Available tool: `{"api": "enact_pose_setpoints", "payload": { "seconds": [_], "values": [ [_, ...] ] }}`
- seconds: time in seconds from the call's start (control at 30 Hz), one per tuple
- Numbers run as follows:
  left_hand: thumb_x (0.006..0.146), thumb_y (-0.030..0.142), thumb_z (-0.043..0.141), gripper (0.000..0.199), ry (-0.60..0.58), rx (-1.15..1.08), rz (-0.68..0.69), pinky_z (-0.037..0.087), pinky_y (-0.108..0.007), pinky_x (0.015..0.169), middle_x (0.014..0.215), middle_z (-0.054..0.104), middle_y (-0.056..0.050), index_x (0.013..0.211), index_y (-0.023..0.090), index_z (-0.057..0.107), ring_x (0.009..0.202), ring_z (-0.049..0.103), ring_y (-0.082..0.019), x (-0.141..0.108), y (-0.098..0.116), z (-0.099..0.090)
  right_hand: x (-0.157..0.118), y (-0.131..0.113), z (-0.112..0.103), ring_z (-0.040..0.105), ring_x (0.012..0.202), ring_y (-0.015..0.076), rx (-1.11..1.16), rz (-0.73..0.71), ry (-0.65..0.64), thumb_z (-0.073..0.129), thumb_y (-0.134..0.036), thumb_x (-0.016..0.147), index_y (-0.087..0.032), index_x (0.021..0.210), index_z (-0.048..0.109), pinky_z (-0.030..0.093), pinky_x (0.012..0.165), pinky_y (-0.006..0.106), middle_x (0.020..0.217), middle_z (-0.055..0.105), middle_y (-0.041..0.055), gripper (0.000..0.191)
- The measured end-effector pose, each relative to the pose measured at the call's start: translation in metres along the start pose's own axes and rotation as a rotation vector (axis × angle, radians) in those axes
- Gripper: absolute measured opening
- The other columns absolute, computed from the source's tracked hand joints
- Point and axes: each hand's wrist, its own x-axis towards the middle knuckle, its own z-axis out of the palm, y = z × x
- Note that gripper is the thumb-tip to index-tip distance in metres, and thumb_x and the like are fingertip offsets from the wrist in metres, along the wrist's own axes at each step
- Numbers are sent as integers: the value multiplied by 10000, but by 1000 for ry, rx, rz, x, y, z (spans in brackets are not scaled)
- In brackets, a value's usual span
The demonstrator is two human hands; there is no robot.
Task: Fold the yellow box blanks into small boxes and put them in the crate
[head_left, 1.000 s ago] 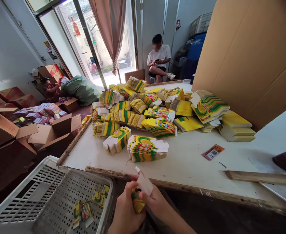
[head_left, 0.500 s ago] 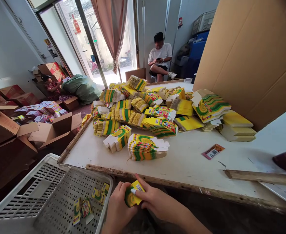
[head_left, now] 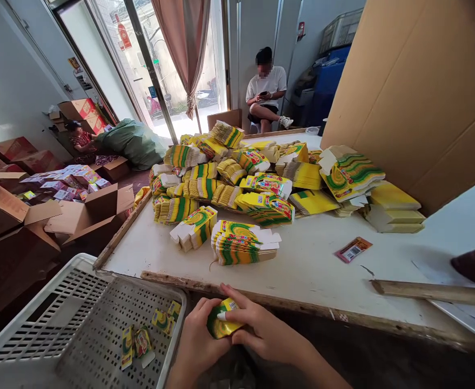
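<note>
Both hands meet just below the near edge of the bench, clamped together on one small yellow-and-green carton. The left hand cups it from the side and underneath; the right hand lies over its top, forefinger stretched across the printed face.

To the left, just beside the hands, sits a white perforated crate. It holds a thin scatter of small folded cartons of the same print — about five, lying flat on the crate floor near its right wall.

On the bench, the nearest bundle of flat carton blanks lies right behind the hands, with a second, smaller bundle touching the space to its left. Behind them rises a large heap of bundles — too many and too overlapped to count. At the right end stand two white-and-yellow stacks against a leaning cardboard sheet. One red label lies alone on the bare bench, and one wooden strip lies near the right edge.

On the floor at left, open brown boxes stand, one filled with small colourful packets. A seated person is by the doorway, well apart.
</note>
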Motion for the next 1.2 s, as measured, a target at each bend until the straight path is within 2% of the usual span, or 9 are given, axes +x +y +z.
{"api": "enact_pose_setpoints", "payload": {
  "seconds": [0.1, 0.2, 0.37, 0.57, 0.7, 0.8, 0.87, 1.0, 1.2],
  "values": [
    [681, 237, 688, 416, 18, 38, -4, 518, -366, 787, 1002, 658, -77, 1091, 180, 637, 899, 654, -249, -1, 1, 0, 1, -2, 5, 275, 1480, 295, 19, 27, 57, 508, -195, 926, -158, 1093, 712, 328, 1162, 447, 1621, 225, 155, 266],
    [687, 197, 634, 412, 57, 88, -12, 519, -375, 780, 1001, 657, -82, 1099, 181, 631, 891, 653, -253, -1, 1, 0, 4, -4, 7, 313, 1465, 302, 56, 78, 148, 525, -196, 910, -146, 1040, 713, 360, 1138, 452, 1595, 292, 181, 234],
    [681, 208, 660, 438, 60, 83, 16, 524, -369, 818, 1042, 662, -72, 1117, 207, 625, 945, 654, -250, -5, -9, -3, 9, -6, 5, 420, 1406, 287, 115, 29, 83, 586, -133, 832, -187, 1077, 712, 351, 1142, 457, 1557, 386, 140, 280],
    [690, 243, 647, 443, 158, 199, -24, 531, -373, 810, 1041, 674, -81, 1131, 200, 624, 949, 665, -266, -6, -17, -8, 19, -4, 16, 525, 1293, 251, 130, 18, 238, 610, -102, 791, -188, 1185, 634, 419, 1092, 416, 1385, 543, 140, 405],
    [733, 355, 628, 470, 154, 273, -144, 516, -407, 896, 1129, 682, -106, 1177, 202, 618, 1044, 653, -292, -12, -52, -49, 32, 10, -17, 519, 1282, 284, -63, -19, 408, 701, -227, 795, -183, 1333, 532, 432, 1081, 442, 1370, 546, 154, 565],
    [611, 484, 715, 804, 267, 547, -403, 465, -568, 948, 1287, 615, -209, 1324, 151, 547, 1197, 560, -443, -22, -93, -90, 43, 27, -58, 524, 1247, 320, -374, 101, 683, 626, -243, 870, -165, 1292, 566, 412, 1072, 498, 1315, 585, 170, 433],
    [635, 570, 676, 911, 346, 547, -462, 451, -578, 982, 1379, 549, -235, 1401, 120, 474, 1270, 510, -452, -28, -113, -104, 50, 39, -76, 583, 1121, 341, -539, 225, 692, 610, -196, 868, -143, 1199, 626, 460, 983, 507, 1177, 652, 172, 336],
    [778, 629, 546, 698, 289, 256, -358, 536, -461, 927, 1335, 618, -151, 1320, 190, 569, 1231, 586, -356, -29, -113, -87, 57, 53, -80, 617, 980, 299, -630, 267, 649, 572, -130, 870, -160, 1055, 674, 502, 867, 433, 1033, 683, 128, 213],
    [783, 444, 642, 434, 121, -40, -126, 522, -419, 978, 1178, 717, -107, 1144, 207, 686, 1114, 662, -283, -2, -55, -32, 60, 52, -74, 574, 1059, 288, -607, 255, 652, 570, -73, 831, -178, 1115, 625, 469, 929, 416, 1129, 643, 123, 307]
  ]
}}
